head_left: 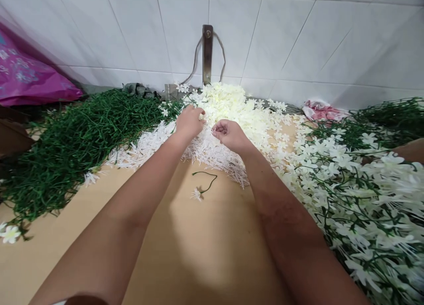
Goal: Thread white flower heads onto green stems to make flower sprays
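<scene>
My left hand (190, 121) is closed, fingertips bent together over the heap of pale yellow-white artificial petals (228, 99); what it pinches is too small to make out. To its right, my right hand (229, 134) is also closed, thumb against curled fingers, and anything in them is hidden. Beneath both hands spreads a pile of thin white stamen pieces (212, 150). Nearer to me, a single green stem (208, 188) with a white stamen tuft (196, 194) lies on the tan board (205, 243).
Green plastic stems (99, 128) are heaped at left, with a pink bag (36, 75) behind. Many assembled white flowers (334, 163) cover the right side. A red-and-white cloth (324, 110) lies at the back. A dark metal bar (207, 53) stands against the tiled wall (281, 35).
</scene>
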The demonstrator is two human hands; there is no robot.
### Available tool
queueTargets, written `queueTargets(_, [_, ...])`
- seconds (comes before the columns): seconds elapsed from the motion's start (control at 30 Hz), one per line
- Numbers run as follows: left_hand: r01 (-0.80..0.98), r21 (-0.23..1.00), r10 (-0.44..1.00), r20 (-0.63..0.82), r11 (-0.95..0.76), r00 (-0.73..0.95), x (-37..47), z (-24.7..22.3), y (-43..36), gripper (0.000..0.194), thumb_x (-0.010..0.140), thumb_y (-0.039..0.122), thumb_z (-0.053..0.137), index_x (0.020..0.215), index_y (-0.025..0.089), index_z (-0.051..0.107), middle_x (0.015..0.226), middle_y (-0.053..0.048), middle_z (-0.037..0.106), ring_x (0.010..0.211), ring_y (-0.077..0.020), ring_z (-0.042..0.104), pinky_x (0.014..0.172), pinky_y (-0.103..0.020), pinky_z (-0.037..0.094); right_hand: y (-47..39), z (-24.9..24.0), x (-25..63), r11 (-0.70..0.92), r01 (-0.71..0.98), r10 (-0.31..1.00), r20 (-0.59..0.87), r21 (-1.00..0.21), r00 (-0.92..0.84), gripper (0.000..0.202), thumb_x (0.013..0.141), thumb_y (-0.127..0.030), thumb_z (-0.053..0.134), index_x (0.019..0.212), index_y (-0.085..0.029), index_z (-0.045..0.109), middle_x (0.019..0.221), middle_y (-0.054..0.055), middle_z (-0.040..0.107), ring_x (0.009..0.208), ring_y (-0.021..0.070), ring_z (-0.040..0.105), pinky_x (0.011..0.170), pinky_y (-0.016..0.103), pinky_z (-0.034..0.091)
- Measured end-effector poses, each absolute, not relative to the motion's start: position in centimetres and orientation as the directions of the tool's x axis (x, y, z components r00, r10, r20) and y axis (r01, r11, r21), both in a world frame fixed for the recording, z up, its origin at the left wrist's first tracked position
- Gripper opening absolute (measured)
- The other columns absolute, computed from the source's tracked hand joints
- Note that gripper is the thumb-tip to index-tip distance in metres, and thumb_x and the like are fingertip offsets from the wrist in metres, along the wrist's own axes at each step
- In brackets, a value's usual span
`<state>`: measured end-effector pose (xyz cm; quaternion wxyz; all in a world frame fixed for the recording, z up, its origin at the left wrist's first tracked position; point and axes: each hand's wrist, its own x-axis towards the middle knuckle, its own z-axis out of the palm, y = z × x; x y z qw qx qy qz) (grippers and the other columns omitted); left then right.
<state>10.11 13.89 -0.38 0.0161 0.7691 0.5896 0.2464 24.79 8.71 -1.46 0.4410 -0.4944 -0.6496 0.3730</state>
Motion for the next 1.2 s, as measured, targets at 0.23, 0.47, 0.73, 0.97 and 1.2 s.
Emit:
queueTargets(0.23, [0.893,0.302,0.891,0.411,-0.333,0.193,10.9,-0.8,14.5,0.02,0.082,0.029,0.052,0.091,0.018,0.067,0.102,-0.011,0.065,0.095,-0.0253,0.06,0.076,-0.035,0.043,9.1,-0.8,25.3,0.201,0.064,0.979,0.203,-0.978,0.019,0.016,0.074,-0.008,0.062,0.067,-0.016,0.051,0.056,-0.005,0.051,0.051,0.0063,0.051,0.054,0.024,0.051])
queueTargets(0.47, [0.884,0.458,0.985,0.17,-0.093,0.016,11.8,-0.8,15.4,0.021,0.076,0.034,0.06,0.089,0.017,0.063,0.1,-0.012,0.068,0.089,-0.0262,0.061,0.074,-0.036,0.043,9.0,-0.9,25.2,0.241,0.034,0.961,0.244,-0.97,0.131,0.017,0.074,-0.011,0.065,0.068,-0.018,0.05,0.057,-0.006,0.049,0.052,0.0046,0.05,0.057,0.023,0.054])
queueTargets(0.73, [0.702,0.695,0.979,0.204,-0.152,0.01,9.1,0.2,14.0,0.013,0.075,0.02,0.06,0.086,0.015,0.06,0.075,-0.003,0.061,0.067,-0.0144,0.055,0.065,-0.027,0.042,9.1,-1.2,24.3,0.248,0.031,0.966,0.25,-0.968,0.062,0.015,0.074,-0.014,0.062,0.069,-0.018,0.049,0.059,-0.004,0.054,0.057,0.0083,0.056,0.063,0.028,0.051])
queueTargets(0.97, [0.738,0.665,0.989,0.144,-0.112,0.02,7.1,0.8,9.6,0.02,0.074,0.021,0.061,0.092,0.014,0.066,0.073,-0.003,0.062,0.063,-0.0138,0.052,0.062,-0.027,0.04,8.1,-2.5,21.2,0.458,0.272,0.885,0.462,-0.846,-0.055,0.009,0.073,-0.013,0.06,0.07,-0.018,0.053,0.07,-0.001,0.059,0.067,0.0114,0.055,0.073,0.032,0.048])
queueTargets(1.2, [0.89,0.426,0.958,0.286,-0.163,0.039,6.0,0.1,8.1,0.017,0.079,0.03,0.056,0.082,0.021,0.07,0.075,-0.005,0.067,0.073,-0.0204,0.057,0.065,-0.031,0.038,7.6,-3.2,20.6,0.525,0.332,0.841,0.539,-0.784,-0.057,0.007,0.076,-0.017,0.057,0.071,-0.02,0.053,0.077,0.001,0.059,0.078,0.0141,0.055,0.079,0.032,0.049])
